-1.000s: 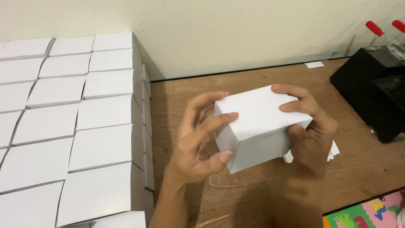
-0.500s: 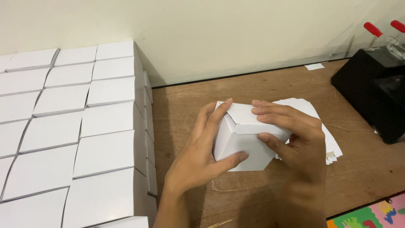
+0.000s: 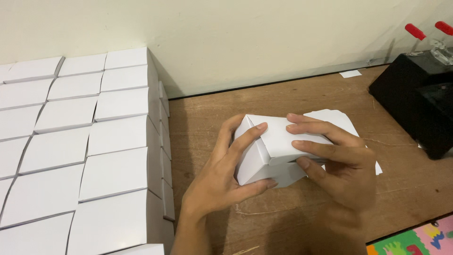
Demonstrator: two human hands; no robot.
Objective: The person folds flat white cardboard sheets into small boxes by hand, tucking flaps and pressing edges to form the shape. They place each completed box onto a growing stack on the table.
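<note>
Tabletop (image 3: pixel 292 94): brown wood, filling the centre and right of the frame, bounded at the top by a pale wall.
Stacked boxes (image 3: pixel 71 141): white closed boxes, set in tight rows and layers, filling the left of the frame.
Black device (image 3: pixel 415 104): placed at the right edge of the frame; two red-tipped handles are seen above it.
White box (image 3: pixel 278 141): held at the centre of the frame, tilted, just above the tabletop; one end flap is seen folded.
Flat white sheets (image 3: pixel 339 118): laid on the tabletop behind the white box, partly hidden by it.
Left hand (image 3: pixel 222 182): grip clenched around the left end of the white box.
Right hand (image 3: pixel 339 163): fingers pressed across the top of the white box; grip closed on it.
Foam mat (image 3: pixel 415 238): multicoloured, seen at the lower right corner.
</note>
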